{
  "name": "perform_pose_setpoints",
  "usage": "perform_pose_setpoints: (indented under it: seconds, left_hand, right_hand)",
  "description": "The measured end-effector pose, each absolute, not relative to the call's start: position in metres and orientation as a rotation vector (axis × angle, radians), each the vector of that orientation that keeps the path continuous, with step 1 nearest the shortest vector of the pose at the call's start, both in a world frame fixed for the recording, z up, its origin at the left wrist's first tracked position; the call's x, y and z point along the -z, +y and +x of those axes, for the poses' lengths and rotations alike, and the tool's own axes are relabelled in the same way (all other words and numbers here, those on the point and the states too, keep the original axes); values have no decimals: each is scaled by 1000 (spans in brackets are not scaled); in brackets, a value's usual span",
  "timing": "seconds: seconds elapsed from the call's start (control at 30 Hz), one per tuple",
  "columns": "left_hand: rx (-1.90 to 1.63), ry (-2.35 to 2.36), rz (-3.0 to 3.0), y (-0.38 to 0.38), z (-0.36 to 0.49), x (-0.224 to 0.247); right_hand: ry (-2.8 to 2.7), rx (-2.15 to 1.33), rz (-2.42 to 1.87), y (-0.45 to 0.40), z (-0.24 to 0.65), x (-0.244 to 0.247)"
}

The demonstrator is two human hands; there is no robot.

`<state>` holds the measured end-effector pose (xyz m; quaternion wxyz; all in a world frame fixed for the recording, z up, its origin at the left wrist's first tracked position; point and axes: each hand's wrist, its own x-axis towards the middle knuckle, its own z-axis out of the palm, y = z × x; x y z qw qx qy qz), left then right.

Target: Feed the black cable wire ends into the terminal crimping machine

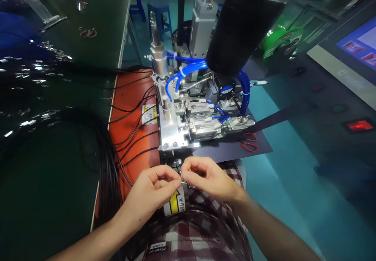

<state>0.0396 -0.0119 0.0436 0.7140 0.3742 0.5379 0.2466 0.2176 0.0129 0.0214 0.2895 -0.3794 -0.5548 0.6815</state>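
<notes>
My left hand [155, 188] and my right hand [208, 177] meet fingertip to fingertip just in front of the machine. Both are closed in a pinch. Between them shows a tiny, thin, wire-like bit, too small to name. Right below the fingers is a cylinder with a white and yellow arrow label [175, 205]. A black cable [125, 173] runs toward my left hand; whether it ends in the fingers is hidden. Just beyond the hands stands the machine's metal plate [170, 134], with small pneumatic cylinders [205, 128] to its right.
Blue air hoses [190, 66] arch over the machine. Several black cables cross the orange surface [129, 92] to a thick bundle [107, 175] at left. Red-handled scissors [250, 143] lie on the dark base plate at right. A black cylindrical body [235, 30] hangs overhead. A control panel [337, 92] stands right.
</notes>
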Motion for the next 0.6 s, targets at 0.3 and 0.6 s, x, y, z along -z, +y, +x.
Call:
perform_pose_setpoints:
  seconds: [0.3,0.6]
  left_hand:
    - [-598,1232,749,-13,39,-38]
    - [-567,1293,985,-11,42,-48]
  right_hand:
    - [-1343,-1491,-1294,-11,203,-22]
    - [-1549,-1344,-1332,-15,203,-26]
